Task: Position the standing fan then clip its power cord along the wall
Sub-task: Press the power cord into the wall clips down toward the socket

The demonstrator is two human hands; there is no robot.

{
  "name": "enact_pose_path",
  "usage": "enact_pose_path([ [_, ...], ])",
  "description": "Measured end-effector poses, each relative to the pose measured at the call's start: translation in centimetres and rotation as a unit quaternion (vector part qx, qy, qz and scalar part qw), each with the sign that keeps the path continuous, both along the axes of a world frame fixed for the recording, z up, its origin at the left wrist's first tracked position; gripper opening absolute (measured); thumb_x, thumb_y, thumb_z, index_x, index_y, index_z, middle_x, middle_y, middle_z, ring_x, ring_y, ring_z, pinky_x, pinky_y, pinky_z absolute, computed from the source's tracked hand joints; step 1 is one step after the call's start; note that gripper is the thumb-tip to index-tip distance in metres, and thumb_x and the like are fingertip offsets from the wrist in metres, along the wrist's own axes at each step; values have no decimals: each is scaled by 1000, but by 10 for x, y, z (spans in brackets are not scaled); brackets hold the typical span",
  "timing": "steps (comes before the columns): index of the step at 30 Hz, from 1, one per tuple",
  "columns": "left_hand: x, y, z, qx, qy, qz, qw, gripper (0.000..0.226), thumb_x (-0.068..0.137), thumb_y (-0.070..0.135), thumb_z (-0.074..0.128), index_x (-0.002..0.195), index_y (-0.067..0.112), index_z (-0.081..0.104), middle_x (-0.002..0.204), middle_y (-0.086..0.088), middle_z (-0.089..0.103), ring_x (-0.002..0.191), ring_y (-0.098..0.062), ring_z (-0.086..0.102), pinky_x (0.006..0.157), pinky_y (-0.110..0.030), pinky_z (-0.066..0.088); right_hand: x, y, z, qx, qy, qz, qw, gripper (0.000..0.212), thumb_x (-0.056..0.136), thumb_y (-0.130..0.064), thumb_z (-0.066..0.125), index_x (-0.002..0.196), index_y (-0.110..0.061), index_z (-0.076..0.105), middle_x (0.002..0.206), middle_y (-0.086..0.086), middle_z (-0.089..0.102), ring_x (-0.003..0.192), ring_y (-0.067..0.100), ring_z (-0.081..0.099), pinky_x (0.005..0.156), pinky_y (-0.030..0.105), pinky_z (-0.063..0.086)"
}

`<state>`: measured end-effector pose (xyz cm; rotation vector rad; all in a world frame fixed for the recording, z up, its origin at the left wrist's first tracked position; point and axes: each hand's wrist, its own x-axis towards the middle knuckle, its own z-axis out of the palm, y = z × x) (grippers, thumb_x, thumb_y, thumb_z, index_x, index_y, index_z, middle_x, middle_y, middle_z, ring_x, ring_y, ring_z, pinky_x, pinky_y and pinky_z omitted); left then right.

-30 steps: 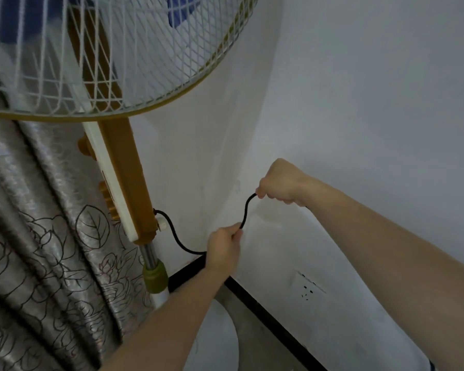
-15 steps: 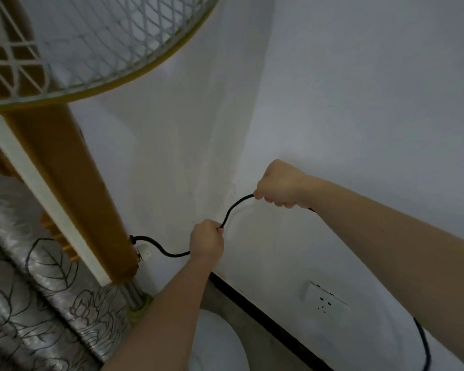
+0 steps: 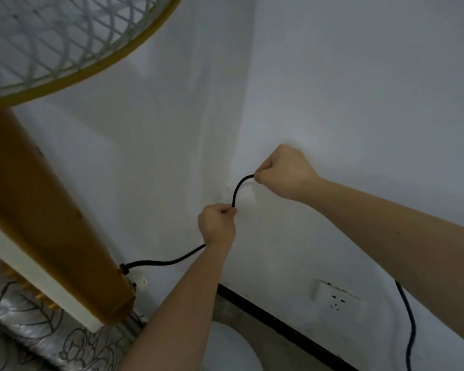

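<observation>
The standing fan fills the left side: a white mesh guard with a gold rim above an orange and white column. A black power cord leaves the column's lower back. My left hand is closed on the cord near the room corner. A short arch of cord rises from it to my right hand, which pinches the cord against the white wall. Past my right arm the cord hangs down at the lower right. A small pale patch on the wall behind the arch is too faint to identify.
A white wall socket sits low on the right wall above a black skirting strip. A patterned grey curtain hangs at the bottom left. The fan's white round base shows below my left forearm.
The view has moved closer to the corner, so the fan column looms larger at left. Both hands kept their grip; the left hand rose closer to the right, tightening the cord's arch.
</observation>
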<state>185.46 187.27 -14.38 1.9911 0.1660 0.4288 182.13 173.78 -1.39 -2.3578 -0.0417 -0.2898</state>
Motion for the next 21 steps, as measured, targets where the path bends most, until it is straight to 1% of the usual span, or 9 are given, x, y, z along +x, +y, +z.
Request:
enact_pose_path([
  [1, 3, -1, 1, 8, 0, 1, 1000, 19, 84, 10, 69, 100, 1, 74, 98, -14, 75, 88, -24, 68, 73, -18, 44, 1, -1, -1, -1, 0, 2, 1000, 24, 74, -3, 57, 88, 13, 68, 88, 29, 71, 59, 25, 59, 51, 34, 45],
  [2, 5, -2, 1, 14, 0, 3, 1000, 18, 83, 11, 70, 98, 1, 75, 95, -14, 75, 85, -24, 68, 72, -19, 43, 1, -1, -3, -4, 1, 6, 1000, 22, 74, -2, 57, 84, 14, 67, 81, 29, 71, 57, 22, 52, 51, 32, 42],
  [4, 8, -1, 0, 18, -1, 10, 1000, 16, 83, 13, 70, 93, 3, 76, 90, -13, 76, 74, -17, 63, 68, -19, 41, -1, 0, -7, -5, 11, 11, 1000, 17, 74, 0, 55, 64, 13, 61, 58, 22, 55, 54, 19, 42, 51, 30, 36],
  [5, 9, 0, -1, 23, -4, 10, 1000, 15, 83, 14, 70, 92, 3, 76, 88, -12, 76, 70, -15, 60, 68, -20, 41, -2, 0, -8, -2, 13, 15, 1000, 19, 74, 1, 55, 55, 5, 55, 56, 16, 44, 53, 19, 39, 50, 30, 33],
  [7, 11, 0, -3, 35, -10, 7, 999, 15, 84, 16, 70, 90, 4, 76, 85, -12, 76, 67, -13, 57, 66, -21, 41, -4, 3, -10, -1, 11, 27, 1000, 22, 74, 1, 55, 53, -6, 51, 58, 11, 38, 52, 18, 35, 49, 29, 31],
  [14, 16, 0, -2, 39, -5, 20, 999, 19, 82, 20, 71, 94, 5, 74, 87, -12, 75, 69, -16, 58, 65, -23, 42, -2, 8, -13, 2, 1, 56, 998, 42, 73, 2, 55, 43, -13, 29, 48, 4, 25, 44, 16, 24, 47, 28, 25],
  [18, 16, 0, -3, 41, -2, 21, 999, 23, 83, 23, 70, 101, 9, 70, 89, -13, 73, 78, -25, 65, 66, -25, 44, -1, 11, -16, 0, -1, 67, 998, 42, 75, 0, 57, 40, -9, 34, 47, 5, 28, 43, 16, 25, 45, 26, 25],
  [19, 16, 1, -3, 41, -3, 20, 999, 23, 84, 23, 70, 102, 9, 70, 89, -13, 73, 78, -25, 65, 65, -25, 43, -1, 12, -17, -3, 1, 72, 997, 38, 75, 0, 58, 41, -2, 42, 48, 7, 31, 44, 16, 27, 45, 26, 26],
  [21, 15, 2, -3, 41, -8, 20, 999, 22, 85, 23, 68, 103, 11, 72, 90, -12, 74, 78, -23, 65, 66, -24, 42, -1, 14, -17, -13, 0, 81, 997, 25, 76, -2, 59, 55, 12, 57, 53, 11, 37, 48, 17, 31, 45, 26, 28],
])
